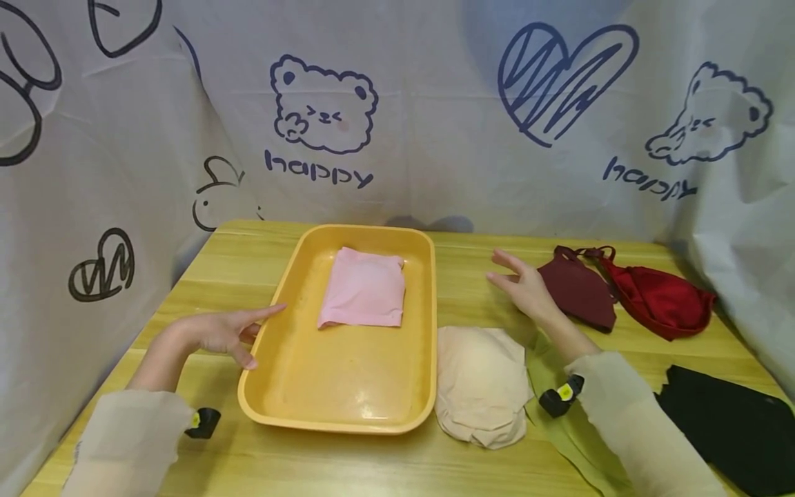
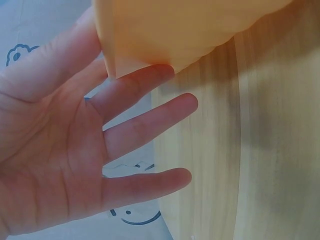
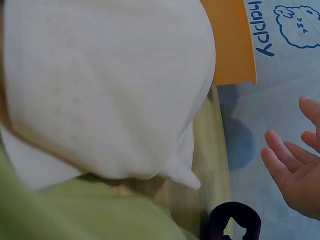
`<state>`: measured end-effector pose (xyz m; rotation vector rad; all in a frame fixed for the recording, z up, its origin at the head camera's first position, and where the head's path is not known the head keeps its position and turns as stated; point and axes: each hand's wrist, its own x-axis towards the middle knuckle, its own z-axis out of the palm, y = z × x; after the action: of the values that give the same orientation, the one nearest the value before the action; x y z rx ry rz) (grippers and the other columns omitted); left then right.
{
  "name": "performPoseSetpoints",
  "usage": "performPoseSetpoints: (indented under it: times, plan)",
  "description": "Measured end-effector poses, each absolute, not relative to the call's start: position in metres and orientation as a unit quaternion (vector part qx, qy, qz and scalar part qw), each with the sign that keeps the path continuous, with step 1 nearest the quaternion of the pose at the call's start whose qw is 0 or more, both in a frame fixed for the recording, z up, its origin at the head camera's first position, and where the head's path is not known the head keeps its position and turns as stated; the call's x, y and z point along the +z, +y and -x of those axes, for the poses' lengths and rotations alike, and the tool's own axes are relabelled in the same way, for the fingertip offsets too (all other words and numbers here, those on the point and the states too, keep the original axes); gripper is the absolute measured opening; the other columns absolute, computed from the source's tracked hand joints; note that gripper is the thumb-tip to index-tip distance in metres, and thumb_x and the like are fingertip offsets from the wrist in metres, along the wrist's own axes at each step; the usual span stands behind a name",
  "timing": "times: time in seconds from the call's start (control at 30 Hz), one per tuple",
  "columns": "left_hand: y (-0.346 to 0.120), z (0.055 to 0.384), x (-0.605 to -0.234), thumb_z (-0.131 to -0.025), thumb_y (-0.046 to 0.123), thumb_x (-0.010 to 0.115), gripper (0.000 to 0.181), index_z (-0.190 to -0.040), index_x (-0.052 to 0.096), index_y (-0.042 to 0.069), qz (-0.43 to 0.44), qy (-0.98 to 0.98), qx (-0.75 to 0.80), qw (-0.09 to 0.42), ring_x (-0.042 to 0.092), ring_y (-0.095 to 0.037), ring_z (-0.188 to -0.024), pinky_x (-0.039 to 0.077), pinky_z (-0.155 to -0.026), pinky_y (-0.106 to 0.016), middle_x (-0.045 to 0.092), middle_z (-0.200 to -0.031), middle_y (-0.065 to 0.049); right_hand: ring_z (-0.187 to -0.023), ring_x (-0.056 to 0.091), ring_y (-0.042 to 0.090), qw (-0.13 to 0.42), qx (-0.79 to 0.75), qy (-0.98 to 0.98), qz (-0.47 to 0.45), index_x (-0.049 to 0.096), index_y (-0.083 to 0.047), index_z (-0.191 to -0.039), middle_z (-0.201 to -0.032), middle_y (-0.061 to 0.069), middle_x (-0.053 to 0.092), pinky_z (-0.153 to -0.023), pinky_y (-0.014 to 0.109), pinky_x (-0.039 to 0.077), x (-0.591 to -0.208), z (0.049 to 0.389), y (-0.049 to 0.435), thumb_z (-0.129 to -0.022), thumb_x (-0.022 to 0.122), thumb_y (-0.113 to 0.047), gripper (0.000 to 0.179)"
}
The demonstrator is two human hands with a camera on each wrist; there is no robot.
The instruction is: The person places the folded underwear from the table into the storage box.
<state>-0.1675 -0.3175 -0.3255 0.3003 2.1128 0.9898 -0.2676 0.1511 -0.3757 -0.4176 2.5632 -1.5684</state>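
Note:
A yellow tray (image 1: 338, 426) lies on the wooden table with a folded pink garment (image 1: 363, 288) toward its far end. My left hand (image 1: 217, 333) is at the tray's left rim, one finger reaching over the edge. In the left wrist view, other fingers (image 2: 150, 125) stretch out below the rim, spread and fairly straight, one touching the outer wall. Beyond a folded beige garment (image 1: 481, 383), my right hand (image 1: 528, 286) hovers with loose fingers and holds nothing. It overlaps the edge of a maroon bra (image 1: 577, 290) in the head view.
A red bra (image 1: 664, 300) lies against the maroon one at the back right. Light green cloth (image 1: 559, 428) is partly under my right forearm, and a black garment (image 1: 733, 428) is at the right edge. White sheeting (image 1: 422, 138) with drawings hangs behind the table.

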Motion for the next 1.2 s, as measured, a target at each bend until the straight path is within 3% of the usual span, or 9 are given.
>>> performPoseSetpoints:
  times: [0.23,0.67,0.8,0.9,1.0,1.07,1.2]
  plan:
    - [-0.317,0.166,-0.327,-0.071,0.013,0.076,0.109,-0.146,-0.002,0.007,-0.117,0.826,0.392,0.387,0.026,-0.052,-0.126,0.036,-0.097,-0.050,0.015,-0.142,-0.037,-0.113,0.050,0.037,0.040,-0.492,0.859,0.138,0.031,-0.007,-0.142,-0.140,0.021,0.038,-0.088,0.047,0.043,-0.380,0.265,0.162,-0.092,0.054,-0.026,0.059]
    - [-0.316,0.167,-0.326,-0.072,0.014,0.076,0.108,-0.147,-0.002,0.007,-0.111,0.829,0.386,0.389,0.020,-0.052,-0.128,0.031,-0.099,-0.055,0.011,-0.143,-0.037,-0.112,0.050,0.037,0.023,-0.462,0.880,0.108,0.028,-0.003,-0.143,-0.139,0.023,0.038,-0.086,0.042,0.047,-0.374,0.267,0.192,-0.093,0.053,-0.026,0.060]
    - [-0.316,0.166,-0.325,-0.071,0.016,0.076,0.107,-0.147,0.000,0.008,-0.106,0.835,0.378,0.386,0.015,-0.053,-0.129,0.027,-0.100,-0.058,0.004,-0.144,-0.037,-0.109,0.051,0.038,0.013,-0.459,0.883,0.099,0.028,-0.001,-0.142,-0.138,0.024,0.038,-0.079,0.023,0.050,-0.373,0.269,0.203,-0.093,0.052,-0.028,0.061]
    - [-0.316,0.166,-0.325,-0.072,0.015,0.076,0.107,-0.147,0.000,0.008,-0.106,0.835,0.378,0.385,0.015,-0.054,-0.129,0.026,-0.100,-0.058,0.004,-0.144,-0.037,-0.107,0.051,0.039,0.004,-0.458,0.884,0.091,0.028,0.000,-0.142,-0.137,0.026,0.039,-0.070,0.009,0.045,-0.373,0.270,0.211,-0.093,0.052,-0.028,0.062]
    - [-0.316,0.167,-0.325,-0.072,0.016,0.076,0.107,-0.147,0.000,0.009,-0.107,0.835,0.377,0.385,0.014,-0.053,-0.129,0.026,-0.100,-0.058,0.004,-0.144,-0.036,-0.107,0.051,0.038,-0.004,-0.458,0.885,0.083,0.027,0.001,-0.142,-0.136,0.027,0.039,-0.066,0.004,0.041,-0.373,0.270,0.218,-0.093,0.051,-0.029,0.062]
    - [-0.316,0.167,-0.325,-0.072,0.016,0.076,0.107,-0.147,0.000,0.009,-0.108,0.836,0.377,0.385,0.014,-0.053,-0.129,0.026,-0.100,-0.059,0.003,-0.144,-0.036,-0.104,0.054,0.032,-0.008,-0.459,0.885,0.077,0.027,0.001,-0.142,-0.137,0.027,0.038,-0.066,0.004,0.042,-0.373,0.271,0.222,-0.093,0.051,-0.030,0.062]
    - [-0.316,0.167,-0.325,-0.071,0.017,0.076,0.107,-0.147,0.000,0.009,-0.107,0.837,0.374,0.385,0.014,-0.053,-0.129,0.025,-0.100,-0.059,0.003,-0.144,-0.036,-0.086,0.054,-0.002,-0.009,-0.463,0.883,0.071,0.027,0.000,-0.142,-0.137,0.028,0.037,-0.066,0.006,0.043,-0.371,0.270,0.230,-0.093,0.051,-0.031,0.063]
